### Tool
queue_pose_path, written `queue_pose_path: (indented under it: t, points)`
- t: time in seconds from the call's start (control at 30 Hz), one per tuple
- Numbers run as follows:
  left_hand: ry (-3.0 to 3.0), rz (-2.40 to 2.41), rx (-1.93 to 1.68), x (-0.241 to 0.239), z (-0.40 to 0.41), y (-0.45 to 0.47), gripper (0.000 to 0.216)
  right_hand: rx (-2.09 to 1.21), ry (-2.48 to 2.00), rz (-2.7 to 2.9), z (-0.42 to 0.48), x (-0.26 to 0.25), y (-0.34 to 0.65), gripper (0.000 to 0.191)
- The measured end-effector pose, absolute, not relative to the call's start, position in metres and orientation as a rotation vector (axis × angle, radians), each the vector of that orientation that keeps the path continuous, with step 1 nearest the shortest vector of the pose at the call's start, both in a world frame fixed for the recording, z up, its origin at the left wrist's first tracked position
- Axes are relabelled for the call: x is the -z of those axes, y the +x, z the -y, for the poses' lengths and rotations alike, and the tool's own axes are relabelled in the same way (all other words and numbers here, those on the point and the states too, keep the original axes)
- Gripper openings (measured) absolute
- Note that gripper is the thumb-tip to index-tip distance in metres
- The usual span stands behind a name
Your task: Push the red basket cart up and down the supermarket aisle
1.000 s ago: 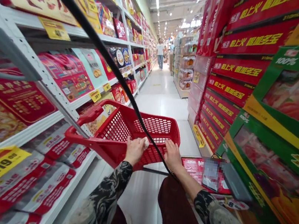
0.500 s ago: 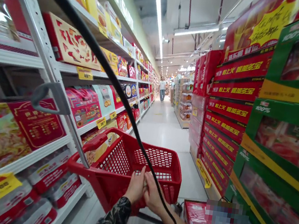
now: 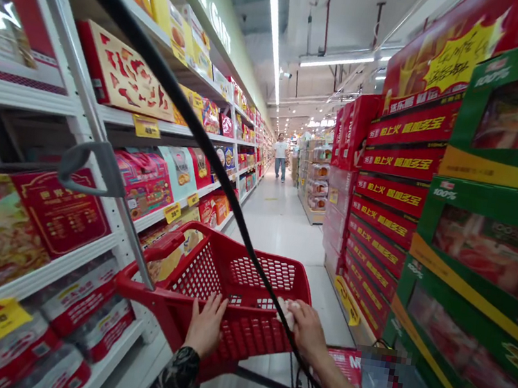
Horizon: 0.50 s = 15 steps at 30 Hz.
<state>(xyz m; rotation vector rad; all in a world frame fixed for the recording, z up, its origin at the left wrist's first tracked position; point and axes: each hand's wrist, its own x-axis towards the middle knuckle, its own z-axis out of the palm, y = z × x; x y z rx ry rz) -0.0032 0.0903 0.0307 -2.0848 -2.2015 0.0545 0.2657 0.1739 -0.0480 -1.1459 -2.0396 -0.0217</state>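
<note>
A red plastic shopping basket (image 3: 247, 335) with perforated sides stands tilted in the view, and its inside looks bare. My left hand (image 3: 206, 327) is open, fingers spread against the near rim. Pinched in my right hand (image 3: 309, 332) is a crumpled white wipe (image 3: 288, 311), at the right end of that same rim; I cannot tell whether it is tissue or cloth. A metal rod with a grey loop handle (image 3: 93, 169) rises from the basket's left end. A black cable (image 3: 222, 179) crosses the view diagonally and partly hides the wipe.
Shelves of boxed goods (image 3: 145, 177) line the left side. On the right stand stacked red cartons (image 3: 390, 194) and green boxes (image 3: 488, 222). A red box (image 3: 343, 375) with a blurred item lies low right. Far along the aisle a person (image 3: 280, 158) walks.
My hands, together at the near rim before, have parted. The left moved left onto the rim; the right moved right, and the white wipe now shows in it. The far person appears slightly nearer.
</note>
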Motion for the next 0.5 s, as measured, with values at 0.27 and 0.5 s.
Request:
queue_pose_path:
  t: [0.27,0.5]
  points:
    - [-2.062,2.228,-0.085,-0.039,-0.087,0.006,0.069,0.043,-1.193,2.076,-0.162,0.042,0.218,0.040]
    - [-2.057,2.201,-0.050,-0.039,-0.083,0.006,0.066,-0.017,-1.188,2.087,-0.178,0.057,0.268,0.046]
